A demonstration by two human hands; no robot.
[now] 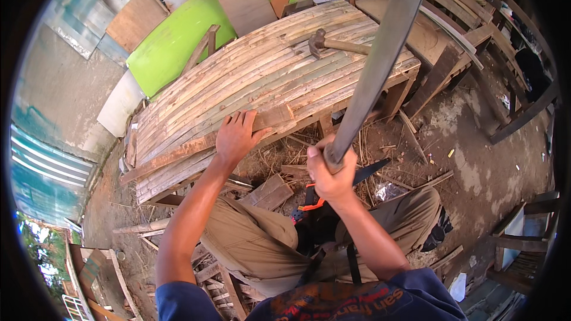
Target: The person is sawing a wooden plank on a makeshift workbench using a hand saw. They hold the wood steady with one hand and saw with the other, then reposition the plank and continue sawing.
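Observation:
My right hand [332, 169] is closed around the handle of a machete [380, 59]. Its long, broad grey blade rises up and to the right, in front of part of the bench. My left hand [237, 135] rests over a narrow reddish-brown wooden plank [178, 156], fingers wrapped across its top and holding it against the bench's near edge. The plank lies lengthwise on the slatted wooden bench [238, 62], its right end just past my fingers. A hammer [342, 45] with a wooden handle lies on the slats towards the far right, behind the blade.
Below my hands, a handsaw [370, 171] with a dark blade and orange-trimmed handle is by my legs. Wood offcuts [270, 193] and scraps litter the ground. Wooden frames [443, 74] crowd the right side. A green panel [178, 38] and boards lean behind the bench.

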